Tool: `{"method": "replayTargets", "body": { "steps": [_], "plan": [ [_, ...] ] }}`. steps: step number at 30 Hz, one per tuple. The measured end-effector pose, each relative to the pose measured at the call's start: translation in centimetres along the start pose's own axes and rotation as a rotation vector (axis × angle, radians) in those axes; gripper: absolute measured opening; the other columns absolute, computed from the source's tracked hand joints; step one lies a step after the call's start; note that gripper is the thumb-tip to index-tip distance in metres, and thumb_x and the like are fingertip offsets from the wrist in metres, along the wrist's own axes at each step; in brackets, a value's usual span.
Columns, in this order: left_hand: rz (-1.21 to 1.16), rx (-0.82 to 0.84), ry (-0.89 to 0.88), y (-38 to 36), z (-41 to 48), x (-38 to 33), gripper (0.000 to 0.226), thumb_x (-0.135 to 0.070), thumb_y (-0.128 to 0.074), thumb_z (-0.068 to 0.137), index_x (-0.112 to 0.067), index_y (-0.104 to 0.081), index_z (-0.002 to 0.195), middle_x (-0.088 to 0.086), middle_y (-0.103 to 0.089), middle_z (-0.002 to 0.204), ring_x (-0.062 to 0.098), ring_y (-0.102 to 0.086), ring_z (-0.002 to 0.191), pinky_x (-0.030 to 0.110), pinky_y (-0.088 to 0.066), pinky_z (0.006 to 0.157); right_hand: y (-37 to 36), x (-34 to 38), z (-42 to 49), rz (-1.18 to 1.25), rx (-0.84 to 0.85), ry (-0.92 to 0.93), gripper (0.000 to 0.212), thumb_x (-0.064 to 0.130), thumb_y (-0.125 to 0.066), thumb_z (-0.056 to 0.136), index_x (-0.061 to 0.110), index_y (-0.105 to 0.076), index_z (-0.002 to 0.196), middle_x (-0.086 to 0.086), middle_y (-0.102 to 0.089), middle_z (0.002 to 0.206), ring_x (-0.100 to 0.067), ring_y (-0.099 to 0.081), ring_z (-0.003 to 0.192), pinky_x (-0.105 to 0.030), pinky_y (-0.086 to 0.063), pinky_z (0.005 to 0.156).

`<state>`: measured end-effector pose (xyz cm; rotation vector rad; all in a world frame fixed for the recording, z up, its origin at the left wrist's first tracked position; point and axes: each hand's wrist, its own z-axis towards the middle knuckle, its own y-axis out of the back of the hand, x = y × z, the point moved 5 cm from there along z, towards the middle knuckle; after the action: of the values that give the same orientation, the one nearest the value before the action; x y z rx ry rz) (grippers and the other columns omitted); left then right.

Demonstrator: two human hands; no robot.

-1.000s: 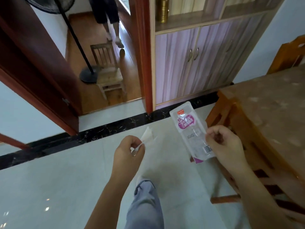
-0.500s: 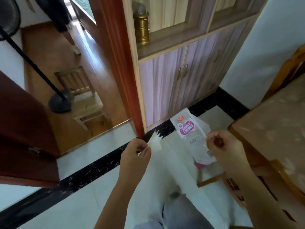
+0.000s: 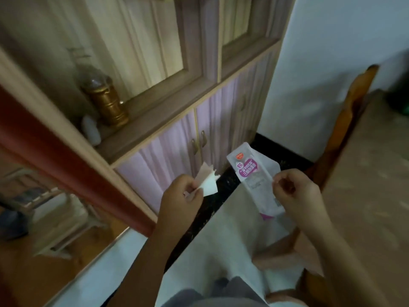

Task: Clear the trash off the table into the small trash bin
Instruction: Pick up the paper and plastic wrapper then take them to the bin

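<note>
Nearer the cabinet (image 3: 177,149) now, left hand (image 3: 181,196) pinches a paper scrap (image 3: 207,180), right hand (image 3: 294,191) an empty wrapper (image 3: 256,180).

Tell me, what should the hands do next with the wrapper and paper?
Probably keep hold and carry on looking for the bin. The left hand pinches a paper scrap, the right hand a plastic wrapper, and no bin shows.

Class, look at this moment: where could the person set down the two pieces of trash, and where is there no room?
Free: the brown tabletop right of the right hand, bare up to a dark, blurred thing at its far corner; also the pale floor between the forearms. Crowded: the cabinet ledge by the gold jar.
</note>
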<state>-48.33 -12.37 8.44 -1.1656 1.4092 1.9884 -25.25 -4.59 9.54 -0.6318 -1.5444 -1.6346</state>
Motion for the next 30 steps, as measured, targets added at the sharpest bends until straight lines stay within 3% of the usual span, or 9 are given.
{"method": "replayTargets", "body": {
  "steps": [3, 8, 12, 16, 24, 27, 30],
  "plan": [
    [-0.042, 0.071, -0.044, -2.6, 4.3, -1.1, 0.028, -0.006, -0.064, 0.080, -0.027, -0.048, 0.070, -0.007, -0.055, 0.072, -0.005, -0.053, 0.069, 0.007, -0.040, 0.058, 0.9, -1.7, 2.9, -0.022, -0.072, -0.061, 0.016, -0.001, -0.060, 0.078, 0.015, -0.058, 0.077, -0.012, -0.063, 0.072, -0.024, -0.060, 0.065, -0.018, -0.044, 0.055],
    [-0.080, 0.229, -0.076, -8.5, 11.8, -1.2, 0.029, -0.003, -0.065, 0.079, -0.026, -0.050, 0.068, -0.007, -0.054, 0.066, -0.005, -0.051, 0.065, 0.006, -0.036, 0.056, 2.0, -4.7, 7.8, -0.057, -0.170, -0.162, 0.015, 0.000, -0.061, 0.078, 0.014, -0.059, 0.077, -0.008, -0.063, 0.076, -0.024, -0.062, 0.066, -0.037, -0.052, 0.060],
    [-0.109, 0.306, -0.161, -12.2, 19.6, -2.4, 0.027, -0.003, -0.066, 0.078, -0.024, -0.051, 0.071, -0.009, -0.054, 0.068, -0.006, -0.051, 0.066, 0.006, -0.037, 0.057, 2.5, -6.2, 13.1, -0.116, -0.229, -0.201, 0.012, 0.002, -0.063, 0.078, 0.013, -0.060, 0.078, -0.006, -0.062, 0.081, -0.019, -0.062, 0.069, -0.030, -0.053, 0.058],
    [-0.167, 0.353, -0.201, -15.6, 27.8, -4.4, 0.018, -0.004, -0.067, 0.078, -0.016, -0.055, 0.072, -0.008, -0.056, 0.067, -0.006, -0.052, 0.066, 0.005, -0.037, 0.057, 3.3, -6.6, 19.7, -0.190, -0.324, -0.229, 0.012, -0.001, -0.065, 0.076, 0.011, -0.060, 0.076, -0.004, -0.060, 0.078, -0.015, -0.058, 0.068, -0.015, -0.045, 0.054],
    [-0.276, 0.554, -0.350, -24.8, 38.9, -9.7, 0.034, 0.003, -0.067, 0.075, -0.028, -0.052, 0.070, -0.006, -0.056, 0.068, 0.001, -0.052, 0.063, 0.009, -0.038, 0.059, 7.3, -9.2, 27.2, -0.203, -0.568, -0.328, 0.019, 0.000, -0.065, 0.075, 0.018, -0.058, 0.075, -0.004, -0.060, 0.078, -0.020, -0.060, 0.068, -0.028, -0.051, 0.058],
    [-0.321, 0.639, -0.380, -28.7, 41.3, -12.2, 0.028, 0.005, -0.066, 0.075, -0.020, -0.055, 0.071, -0.002, -0.057, 0.069, 0.003, -0.051, 0.062, 0.009, -0.038, 0.058, 9.1, -10.8, 28.8, -0.208, -0.624, -0.368, 0.020, 0.001, -0.064, 0.075, 0.020, -0.058, 0.075, -0.001, -0.059, 0.077, -0.016, -0.060, 0.069, -0.024, -0.051, 0.057],
    [-0.333, 0.683, -0.444, -32.8, 43.8, -15.1, 0.034, 0.004, -0.066, 0.075, -0.027, -0.054, 0.069, -0.006, -0.055, 0.067, 0.000, -0.052, 0.062, 0.008, -0.038, 0.057, 12.1, -13.0, 31.1, -0.212, -0.717, -0.402, 0.023, -0.002, -0.064, 0.074, 0.020, -0.057, 0.075, -0.002, -0.059, 0.075, -0.012, -0.058, 0.069, -0.019, -0.046, 0.056]
  ]
}}
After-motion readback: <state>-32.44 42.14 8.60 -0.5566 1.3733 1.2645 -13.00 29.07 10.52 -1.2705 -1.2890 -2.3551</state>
